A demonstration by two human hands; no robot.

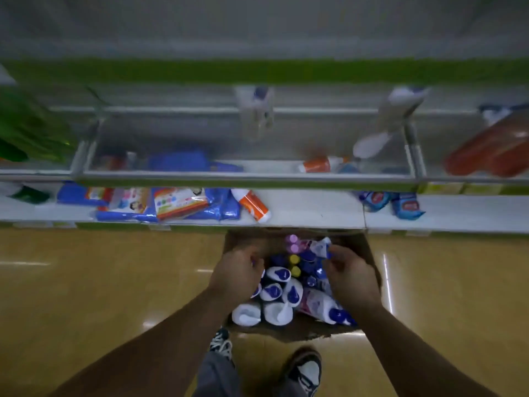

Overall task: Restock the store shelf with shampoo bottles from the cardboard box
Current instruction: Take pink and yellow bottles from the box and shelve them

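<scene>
Shelf (300,207) blurred, upper items unreadable. Shampoo bottles (279,273) packed upright in cardboard box (365,247) on floor (114,282) below shelf. Left hand (236,277), right hand (355,279) down in box, fingers (339,257) curled; grasp hidden, cannot tell. Shoe (305,371) near box.

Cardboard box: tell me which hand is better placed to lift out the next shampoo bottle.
Probably left. The left hand sits over the upright white, blue-capped shampoo bottles in the cardboard box, fingers curled down beside them. The right hand is at crumpled wrapping near the back.
</scene>
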